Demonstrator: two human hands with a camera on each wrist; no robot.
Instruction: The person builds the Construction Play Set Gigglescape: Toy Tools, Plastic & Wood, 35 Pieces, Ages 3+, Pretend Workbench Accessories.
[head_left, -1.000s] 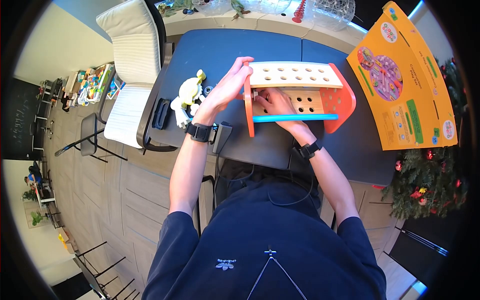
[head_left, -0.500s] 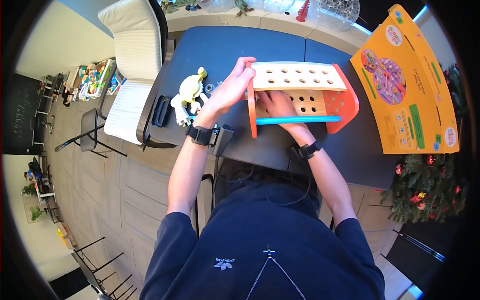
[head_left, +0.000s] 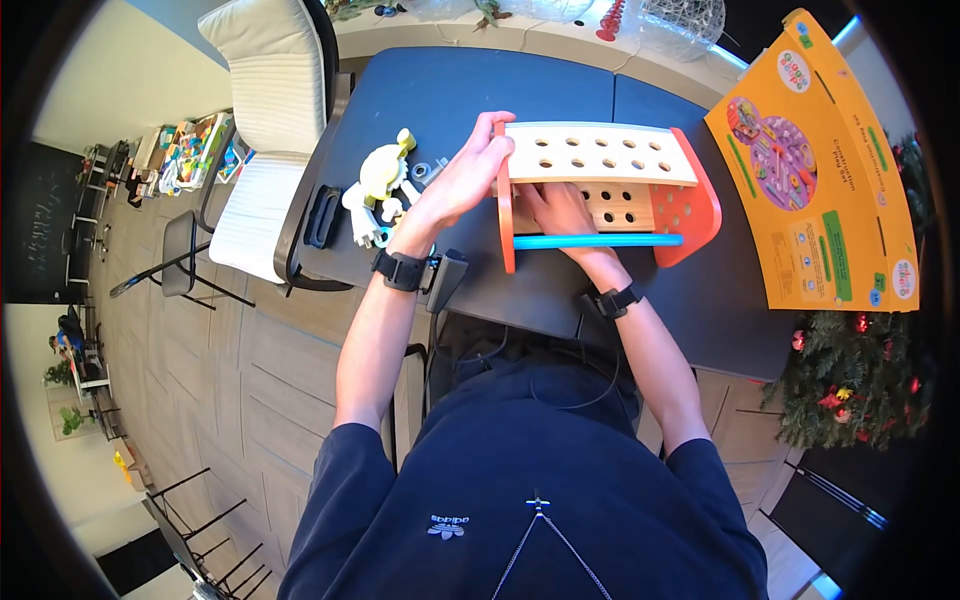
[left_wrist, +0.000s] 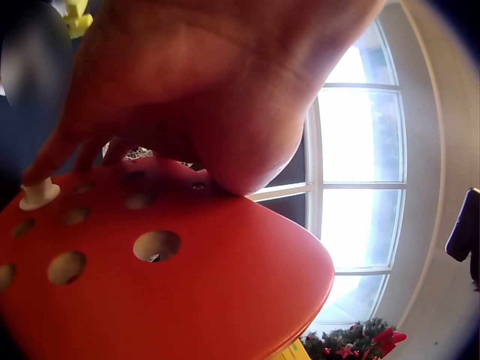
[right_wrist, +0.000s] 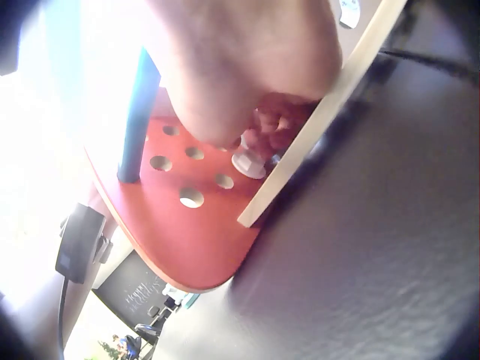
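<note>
Frame stands on worktop (head_left: 450, 80): upper board (head_left: 587, 153), lower board (head_left: 643, 215) and blue bar (head_left: 600, 241) already span the left panel (head_left: 506, 225) and right panel (head_left: 702, 205). Left hand (head_left: 458, 185) grips the left panel, fingers bent over its edge, one touching white cap (left_wrist: 39, 195) outside. Right hand (head_left: 563, 212) reaches inside, fingers curled, apparently pinching white nut (right_wrist: 248, 163) against the same panel. Joint judged underway; tightness cannot be told. Green figure (head_left: 381, 175) and grey ring (head_left: 421, 171) lie apart, unattached.
</note>
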